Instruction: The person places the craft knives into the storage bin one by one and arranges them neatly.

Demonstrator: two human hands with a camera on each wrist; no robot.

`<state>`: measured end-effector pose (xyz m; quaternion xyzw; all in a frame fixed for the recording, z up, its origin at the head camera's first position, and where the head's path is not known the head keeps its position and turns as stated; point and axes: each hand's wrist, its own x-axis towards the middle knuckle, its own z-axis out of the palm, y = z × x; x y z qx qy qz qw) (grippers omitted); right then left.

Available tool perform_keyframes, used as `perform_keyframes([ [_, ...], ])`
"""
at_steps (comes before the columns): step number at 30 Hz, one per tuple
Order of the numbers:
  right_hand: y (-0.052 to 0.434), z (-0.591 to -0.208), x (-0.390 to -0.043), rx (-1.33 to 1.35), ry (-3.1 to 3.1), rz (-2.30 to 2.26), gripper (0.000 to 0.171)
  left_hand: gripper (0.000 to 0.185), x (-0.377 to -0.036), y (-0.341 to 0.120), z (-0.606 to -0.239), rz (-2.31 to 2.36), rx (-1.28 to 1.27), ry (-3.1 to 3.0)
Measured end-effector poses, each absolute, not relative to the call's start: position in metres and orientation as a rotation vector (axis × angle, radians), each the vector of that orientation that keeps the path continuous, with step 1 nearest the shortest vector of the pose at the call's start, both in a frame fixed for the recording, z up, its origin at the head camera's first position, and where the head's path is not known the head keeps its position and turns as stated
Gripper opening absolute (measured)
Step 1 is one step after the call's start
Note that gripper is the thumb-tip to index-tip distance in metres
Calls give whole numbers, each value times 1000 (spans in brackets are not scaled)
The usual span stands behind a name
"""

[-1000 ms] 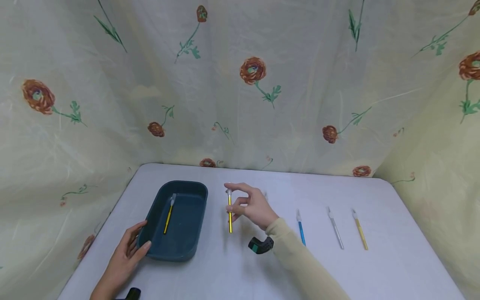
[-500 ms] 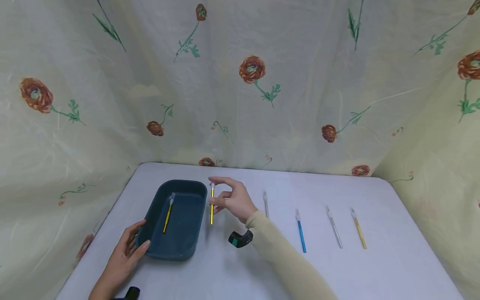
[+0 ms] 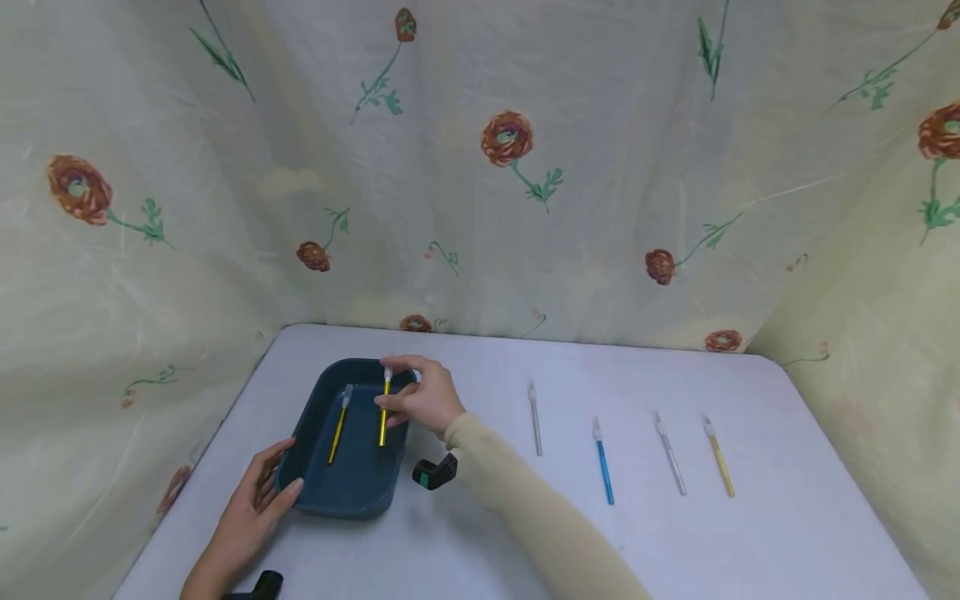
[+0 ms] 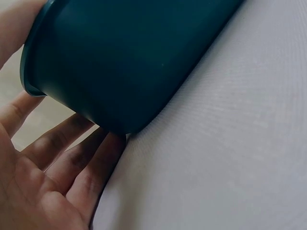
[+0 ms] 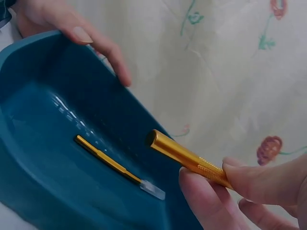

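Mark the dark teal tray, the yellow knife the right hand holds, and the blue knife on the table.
dark teal tray (image 3: 311,421): head view, left rim.
held yellow knife (image 3: 383,425): head view, mid-handle, above the tray.
blue knife (image 3: 604,472): head view, mid-handle.

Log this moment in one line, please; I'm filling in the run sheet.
right hand: holds yellow knife over bin | left hand: steadies bin's near corner | in bin: another yellow knife | on table: four knives
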<state>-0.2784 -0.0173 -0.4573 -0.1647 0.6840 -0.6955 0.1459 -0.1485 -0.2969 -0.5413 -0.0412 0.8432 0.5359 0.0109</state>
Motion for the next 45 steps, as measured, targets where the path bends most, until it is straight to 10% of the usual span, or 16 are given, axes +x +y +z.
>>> perform_keyframes([
  [45, -104, -497, -302, -182, 2228, -1762, 64, 79, -148, -299, -540, 1695, -136, 2604],
])
